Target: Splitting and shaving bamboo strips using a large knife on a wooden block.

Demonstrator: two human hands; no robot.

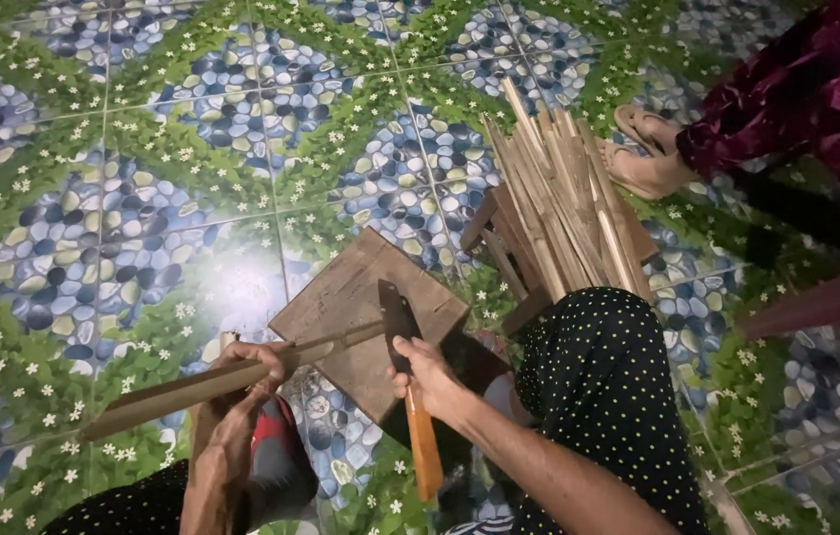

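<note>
My left hand [242, 381] grips a long bamboo strip [192, 388] that runs from lower left up to a square wooden block [341, 292] on the floor. My right hand [425, 372] holds a knife with a dark blade [398, 315] and an orange-brown wooden handle [425, 446]. The blade stands against the strip's far end, right over the block. My knee in black dotted cloth [603, 376] is just right of the knife hand.
A bundle of split bamboo sticks [559, 208] leans on a small wooden stool [499, 238] behind the block. Another person's foot in a sandal [643, 149] and dark red patterned clothing [806, 89] are at upper right. The floor is pebble-and-flower patterned tile [143, 198].
</note>
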